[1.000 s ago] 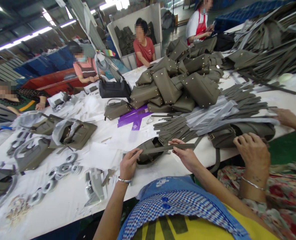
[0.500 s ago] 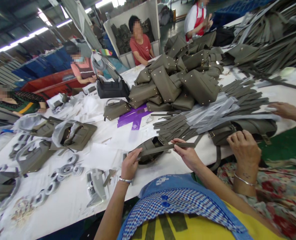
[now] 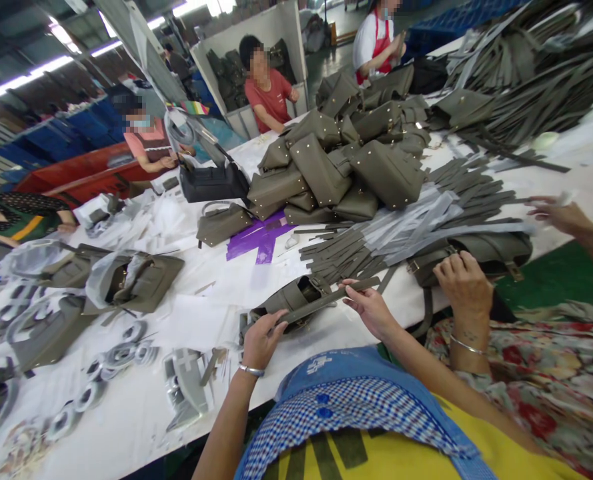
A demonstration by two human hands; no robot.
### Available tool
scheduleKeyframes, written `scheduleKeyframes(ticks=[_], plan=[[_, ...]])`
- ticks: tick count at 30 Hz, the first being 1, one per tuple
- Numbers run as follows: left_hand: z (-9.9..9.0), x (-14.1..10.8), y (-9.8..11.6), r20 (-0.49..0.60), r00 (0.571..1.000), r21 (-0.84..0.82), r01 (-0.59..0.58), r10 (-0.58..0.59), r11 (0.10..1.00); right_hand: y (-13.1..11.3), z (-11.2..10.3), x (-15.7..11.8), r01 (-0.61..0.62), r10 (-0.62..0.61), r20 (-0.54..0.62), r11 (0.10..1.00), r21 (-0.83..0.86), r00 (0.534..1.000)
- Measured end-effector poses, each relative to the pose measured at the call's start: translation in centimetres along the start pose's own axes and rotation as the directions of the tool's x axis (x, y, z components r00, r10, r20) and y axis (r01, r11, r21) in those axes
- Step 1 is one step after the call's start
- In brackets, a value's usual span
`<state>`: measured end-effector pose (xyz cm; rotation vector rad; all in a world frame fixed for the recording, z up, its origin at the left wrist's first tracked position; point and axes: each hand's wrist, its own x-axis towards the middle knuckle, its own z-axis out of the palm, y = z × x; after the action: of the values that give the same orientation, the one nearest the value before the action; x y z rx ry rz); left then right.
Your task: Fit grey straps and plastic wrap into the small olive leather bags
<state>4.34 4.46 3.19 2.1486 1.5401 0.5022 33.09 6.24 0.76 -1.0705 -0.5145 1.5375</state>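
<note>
Between my hands stretches an olive-grey strap, slanting up to the right. My left hand is closed on its lower end, thumb on top. Further along, near the upper end, my right hand pinches the strap between thumb and fingers. Just behind the strap an olive handbag lies on the white table, its opening towards the right; the strap and my left hand cover part of it. A fan of loose olive straps lies beyond the bag.
A heap of olive handbags fills the table's middle. At my right a co-worker's hand rests on another handbag. Rolls of grey tape and a clear tape dispenser lie to the left. Other people stand across the table.
My view has shifted slightly, so the table's things appear further left. The strap stays in both hands and sits a little lower at its left end. The co-worker's far hand has lifted slightly.
</note>
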Motion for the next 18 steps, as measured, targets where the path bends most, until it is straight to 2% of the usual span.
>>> scheduleKeyframes(ticks=[5, 12, 18], plan=[[0.0, -0.1, -0.3, 0.022, 1.000, 0.006, 0.018, -0.019, 1.000, -0.2, 0.1, -0.1, -0.027, 0.027, -0.011, 0.999, -0.033, 1.000], [-0.1, 0.0, 0.4, 0.051, 0.994, -0.002, 0.101, -0.101, 0.995, 0.2, 0.3, -0.1, -0.040, 0.040, -0.001, 0.999, 0.037, 0.999], [0.3, 0.8, 0.7, 0.097, 0.993, 0.087, 0.063, -0.071, 0.994, -0.4, 0.7, -0.2, -0.039, 0.040, -0.006, 0.998, 0.049, 0.999]])
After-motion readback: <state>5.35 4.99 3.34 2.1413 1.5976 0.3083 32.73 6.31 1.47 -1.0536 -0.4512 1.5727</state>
